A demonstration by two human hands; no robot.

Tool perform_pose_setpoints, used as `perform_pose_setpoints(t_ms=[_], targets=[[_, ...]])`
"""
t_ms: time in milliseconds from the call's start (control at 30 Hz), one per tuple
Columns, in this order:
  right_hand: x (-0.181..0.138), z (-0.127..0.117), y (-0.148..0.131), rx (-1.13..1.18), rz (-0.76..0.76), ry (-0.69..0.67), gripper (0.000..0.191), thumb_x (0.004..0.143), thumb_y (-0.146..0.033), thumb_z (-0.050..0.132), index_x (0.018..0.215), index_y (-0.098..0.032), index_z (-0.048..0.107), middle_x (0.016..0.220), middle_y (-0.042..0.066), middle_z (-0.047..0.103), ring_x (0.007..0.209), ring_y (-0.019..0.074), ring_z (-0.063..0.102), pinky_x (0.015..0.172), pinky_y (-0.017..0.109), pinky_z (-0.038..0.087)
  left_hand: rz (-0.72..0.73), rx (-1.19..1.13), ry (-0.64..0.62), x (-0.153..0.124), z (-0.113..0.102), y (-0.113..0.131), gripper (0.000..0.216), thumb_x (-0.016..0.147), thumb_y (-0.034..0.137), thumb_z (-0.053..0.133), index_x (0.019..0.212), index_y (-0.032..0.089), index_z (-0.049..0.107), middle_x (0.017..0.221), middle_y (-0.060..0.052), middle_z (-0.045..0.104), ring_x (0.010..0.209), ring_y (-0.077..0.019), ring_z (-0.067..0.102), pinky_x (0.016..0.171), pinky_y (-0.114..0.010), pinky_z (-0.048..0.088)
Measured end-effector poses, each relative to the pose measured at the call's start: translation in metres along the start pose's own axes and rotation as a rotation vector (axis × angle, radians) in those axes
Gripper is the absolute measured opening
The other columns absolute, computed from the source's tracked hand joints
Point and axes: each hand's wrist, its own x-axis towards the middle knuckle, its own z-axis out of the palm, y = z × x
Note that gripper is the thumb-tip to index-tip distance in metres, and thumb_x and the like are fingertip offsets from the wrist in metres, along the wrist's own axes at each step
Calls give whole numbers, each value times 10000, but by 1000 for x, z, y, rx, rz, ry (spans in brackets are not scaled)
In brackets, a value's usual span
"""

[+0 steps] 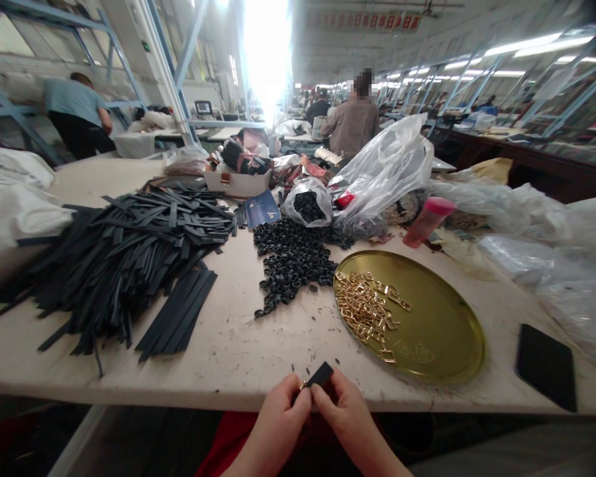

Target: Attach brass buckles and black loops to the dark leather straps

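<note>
At the front edge of the table both my hands meet, fingers closed. Between my thumbs and fingers is a short black strap (322,375), its free end pointing up to the right. A small gold buckle (303,384) shows at my left fingertips, against the strap; my fingers partly hide it. My left hand (284,414) pinches at the buckle, and my right hand (345,405) grips the strap. To the right lies a round gold tray (442,318) with a heap of gold buckles (365,306). Straight ahead is a pile of small black loops (295,262).
A big heap of black straps (124,258) covers the left side, with a neater row of straps (179,311) before it. A black phone (546,364) lies at right. Farther back are a pink-lidded cup (430,222), plastic bags (387,172) and a box (238,184). People sit beyond.
</note>
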Motion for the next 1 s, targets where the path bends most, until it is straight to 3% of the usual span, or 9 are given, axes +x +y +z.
perform_pose_setpoints(t_ms=[133,200,333,467,533,600,667,800,1000], targets=[[5,-4,-6,285,205,-220,167,692,-329,621,695,-170,568,582,-43,538,539,112,461,535,224,356,56,80,-84,-7,-6,11,286,765,430,465,637,174,447,553,44,450,524,-94,396,486,-202,296],[9,-3,-10,342,231,-261,202,672,-342,640,659,-176,527,544,-61,493,507,96,430,507,212,331,41,51,-127,-4,-10,12,338,743,489,492,631,174,440,518,53,440,495,-88,389,465,-199,284],[21,-2,-18,105,30,-200,241,669,-357,656,609,-176,507,559,-55,470,559,103,418,540,218,329,-3,-87,-113,19,-19,10,404,663,558,548,613,197,374,447,85,410,377,-59,334,388,-184,253],[58,-12,-34,-113,-61,-353,271,804,-415,496,697,-176,562,576,-28,504,551,118,455,526,229,351,49,-176,-109,40,-29,15,416,660,511,567,878,185,431,526,73,504,347,-66,374,345,-178,289],[90,-18,-43,-392,-167,-252,260,840,-386,446,736,-186,577,619,-8,536,586,139,498,551,242,381,70,-112,-111,46,-34,19,363,715,480,510,890,166,460,506,71,491,339,-59,350,336,-168,264],[126,-20,-47,-793,-312,-20,177,844,-300,455,779,-203,587,782,30,580,714,163,543,667,262,402,48,-51,-78,52,-38,20,305,756,462,447,811,163,476,457,79,461,312,-49,290,324,-169,208],[157,-17,-46,-942,-321,73,149,840,-220,451,803,-194,593,886,72,575,791,186,550,726,287,387,23,-40,-11,57,-40,18,278,772,445,412,771,172,468,417,93,429,297,-47,248,331,-176,178],[182,-7,-34,-1019,-259,64,188,821,-116,425,712,-163,571,858,112,566,799,217,561,705,307,380,29,-40,59,63,-44,16,213,775,384,399,725,185,454,382,105,395,319,-59,261,388,-186,214],[157,-6,-26,-938,-222,-39,152,733,-39,466,748,-171,540,862,92,569,856,231,542,768,332,375,49,14,112,63,-39,16,188,778,338,398,710,180,473,415,87,408,404,-91,355,460,-201,281]])
